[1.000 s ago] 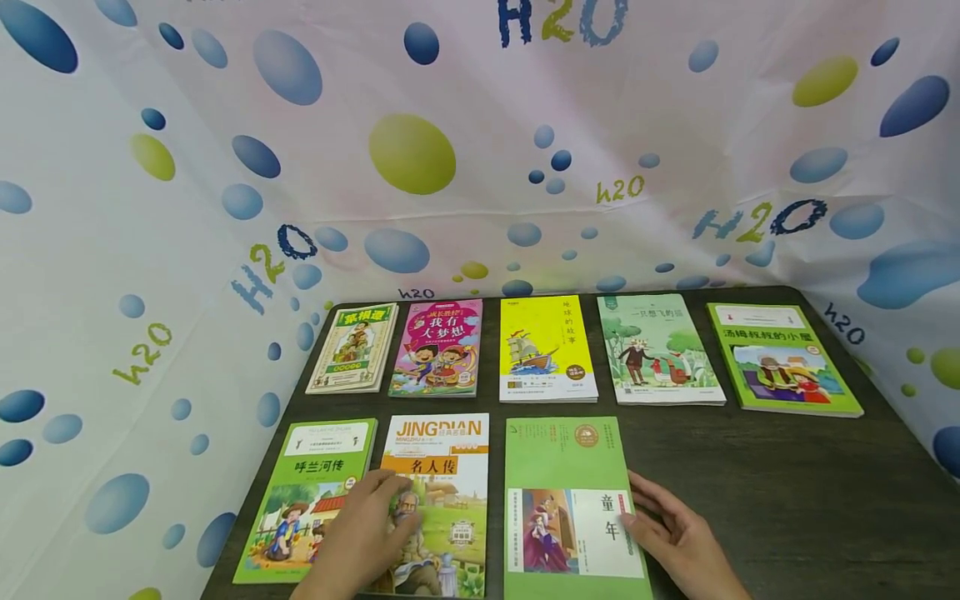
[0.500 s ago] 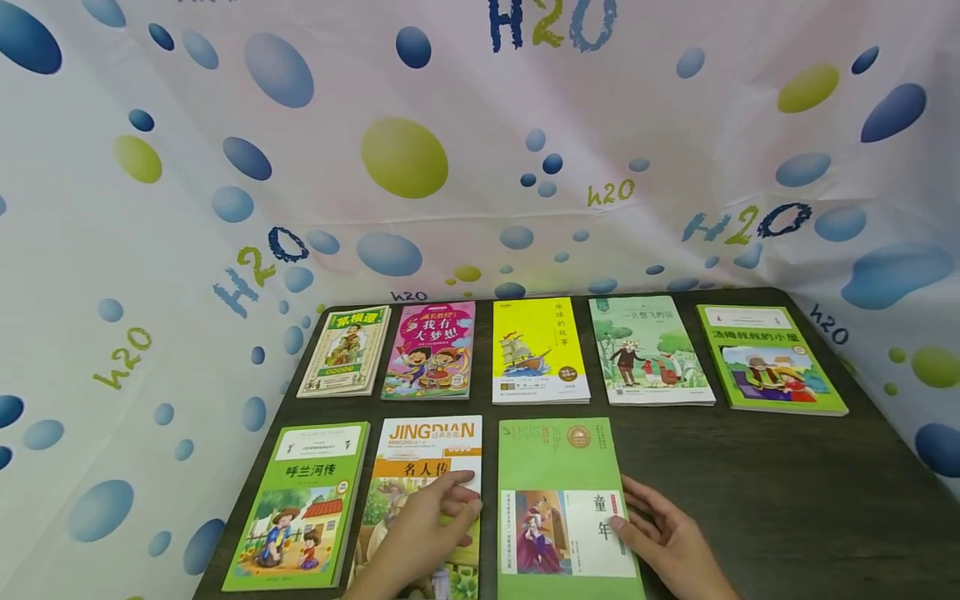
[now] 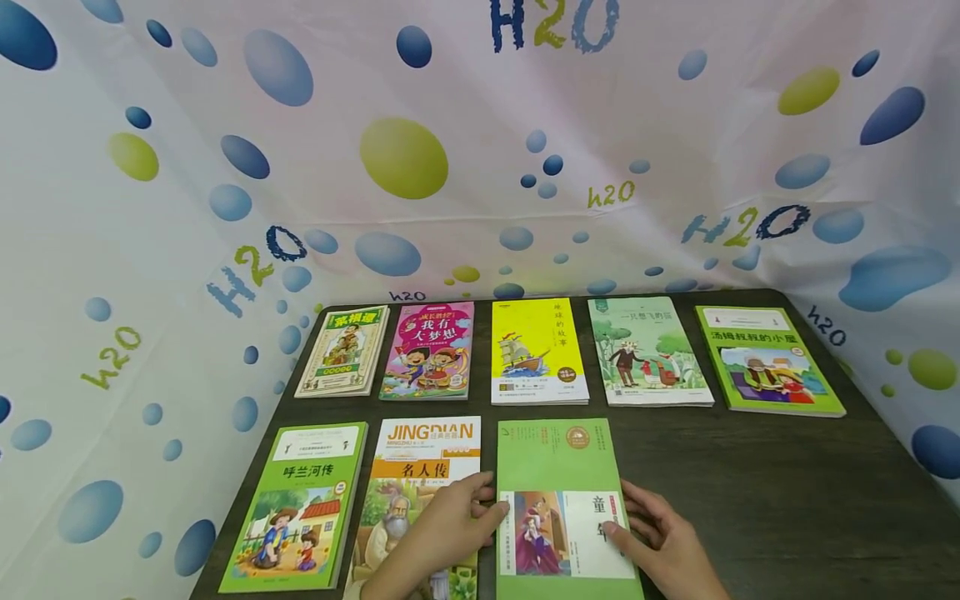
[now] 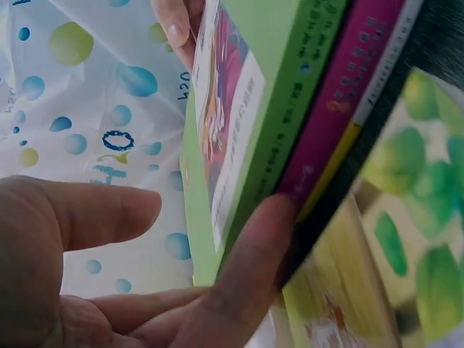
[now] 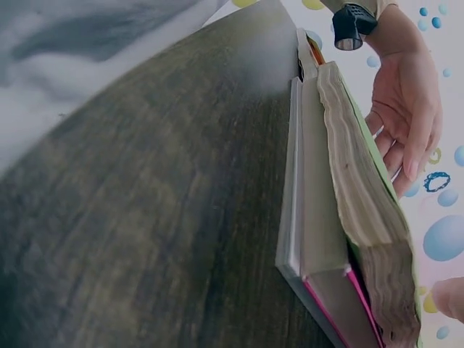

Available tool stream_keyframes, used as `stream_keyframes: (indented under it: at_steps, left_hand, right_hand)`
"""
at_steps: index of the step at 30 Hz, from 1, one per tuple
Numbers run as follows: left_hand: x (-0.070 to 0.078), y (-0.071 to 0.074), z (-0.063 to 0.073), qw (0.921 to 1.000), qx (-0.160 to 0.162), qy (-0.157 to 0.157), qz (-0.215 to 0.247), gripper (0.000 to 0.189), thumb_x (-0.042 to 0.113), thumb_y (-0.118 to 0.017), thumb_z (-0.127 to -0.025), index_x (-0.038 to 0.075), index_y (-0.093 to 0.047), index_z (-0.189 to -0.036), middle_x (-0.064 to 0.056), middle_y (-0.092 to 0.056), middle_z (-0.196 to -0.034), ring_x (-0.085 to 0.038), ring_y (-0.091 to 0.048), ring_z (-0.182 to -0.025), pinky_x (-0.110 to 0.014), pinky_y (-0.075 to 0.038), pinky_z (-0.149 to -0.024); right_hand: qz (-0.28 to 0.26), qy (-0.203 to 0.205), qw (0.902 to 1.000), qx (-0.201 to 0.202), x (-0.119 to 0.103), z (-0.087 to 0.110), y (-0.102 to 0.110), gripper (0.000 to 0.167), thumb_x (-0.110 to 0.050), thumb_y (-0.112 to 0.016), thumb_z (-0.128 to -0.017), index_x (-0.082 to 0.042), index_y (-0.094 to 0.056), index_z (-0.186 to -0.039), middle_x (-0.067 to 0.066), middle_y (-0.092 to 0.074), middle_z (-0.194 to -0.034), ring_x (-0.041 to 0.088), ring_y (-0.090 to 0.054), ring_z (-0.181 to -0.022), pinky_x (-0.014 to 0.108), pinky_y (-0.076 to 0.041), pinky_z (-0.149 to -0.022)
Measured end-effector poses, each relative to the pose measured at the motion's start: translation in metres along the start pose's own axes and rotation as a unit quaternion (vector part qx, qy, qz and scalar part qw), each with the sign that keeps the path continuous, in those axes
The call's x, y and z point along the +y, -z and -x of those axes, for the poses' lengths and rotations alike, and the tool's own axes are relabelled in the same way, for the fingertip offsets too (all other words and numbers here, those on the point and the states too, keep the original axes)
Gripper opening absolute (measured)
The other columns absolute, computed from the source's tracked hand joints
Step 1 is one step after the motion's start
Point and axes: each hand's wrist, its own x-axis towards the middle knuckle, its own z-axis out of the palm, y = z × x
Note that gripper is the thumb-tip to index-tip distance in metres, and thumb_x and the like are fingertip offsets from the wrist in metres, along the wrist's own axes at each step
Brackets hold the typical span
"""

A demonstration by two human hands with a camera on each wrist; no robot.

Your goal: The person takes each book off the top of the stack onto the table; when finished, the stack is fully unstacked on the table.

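Note:
A green paperback [image 3: 557,458] tops a stack of books in the near row, seen in the head view. Below it in the left wrist view show a magenta spine [image 4: 341,101] and a dark spine with white and yellow parts. My left hand [image 3: 461,517] is at the stack's left side; a finger touches the spines while the thumb stands off the cover. At the stack's right edge is my right hand [image 3: 663,533], its thumb over the cover's edge and its fingers alongside. Page edges [image 5: 355,167] of the stack show in the right wrist view; most of the right hand is outside that view.
Left of the stack lie an orange-and-white book [image 3: 420,437] and a green book [image 3: 296,500]. Several more books, including a yellow one [image 3: 534,333] and a pink one [image 3: 429,354], form a far row on the dark table [image 3: 787,500]. Bubble-print sheeting [image 3: 480,100] surrounds it.
My left hand has moved right across the orange-and-white book to the left edge of the green-topped stack. My right hand has stayed at the stack's right edge.

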Motion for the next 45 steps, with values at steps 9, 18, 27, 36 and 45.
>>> stream_keyframes:
  at_steps: [9, 18, 27, 36, 45]
  left_hand:
    - [0.001, -0.005, -0.002, 1.0000, -0.003, -0.007, 0.004, 0.063, 0.026, -0.067, -0.104, -0.010, -0.046, -0.151, -0.027, -0.068, -0.133, -0.031, -0.076, -0.103, -0.033, -0.065, -0.073]
    - [-0.001, -0.006, 0.000, 0.9994, -0.003, -0.005, 0.033, 0.057, 0.010, -0.064, -0.103, -0.008, -0.044, -0.154, -0.030, -0.062, -0.139, -0.028, -0.072, -0.102, -0.026, -0.063, -0.067]
    - [-0.004, -0.007, 0.001, 0.9997, 0.003, -0.018, 0.014, 0.060, 0.008, -0.067, -0.100, -0.003, -0.046, -0.156, -0.027, -0.062, -0.141, -0.020, -0.074, -0.094, -0.022, -0.062, -0.064]
    - [-0.005, -0.010, 0.000, 0.9995, 0.005, -0.007, 0.029, 0.058, 0.004, -0.065, -0.101, 0.001, -0.048, -0.156, -0.025, -0.060, -0.144, -0.024, -0.073, -0.103, -0.024, -0.063, -0.064]
    - [-0.002, -0.010, 0.000, 0.9992, 0.007, 0.001, 0.039, 0.058, 0.003, -0.065, -0.101, -0.003, -0.046, -0.156, -0.025, -0.060, -0.144, -0.029, -0.072, -0.108, -0.024, -0.063, -0.065]
  right_hand:
    - [0.048, 0.016, 0.9987, 0.005, 0.001, -0.002, 0.001, 0.082, -0.036, -0.085, -0.090, -0.004, -0.048, -0.156, 0.017, -0.054, -0.138, 0.023, -0.068, -0.117, 0.027, -0.062, -0.089]
    - [0.075, 0.032, 0.9963, 0.025, 0.003, -0.003, 0.001, 0.077, -0.030, -0.087, -0.088, -0.001, -0.054, -0.151, 0.015, -0.057, -0.131, 0.014, -0.068, -0.107, 0.021, -0.060, -0.089]
    - [0.062, 0.022, 0.9976, 0.023, 0.002, -0.005, 0.002, 0.071, -0.022, -0.085, -0.090, 0.002, -0.054, -0.150, 0.018, -0.056, -0.132, 0.016, -0.070, -0.107, 0.022, -0.062, -0.085]
    - [0.056, 0.020, 0.9981, 0.018, 0.004, -0.006, 0.004, 0.067, -0.019, -0.081, -0.094, 0.005, -0.053, -0.149, 0.019, -0.059, -0.130, 0.013, -0.068, -0.102, 0.024, -0.062, -0.082]
    - [0.003, -0.027, 0.9992, 0.031, -0.001, -0.008, 0.012, 0.056, -0.011, -0.078, -0.095, 0.005, -0.058, -0.145, 0.011, -0.069, -0.114, 0.012, -0.063, -0.088, 0.024, -0.058, -0.074]
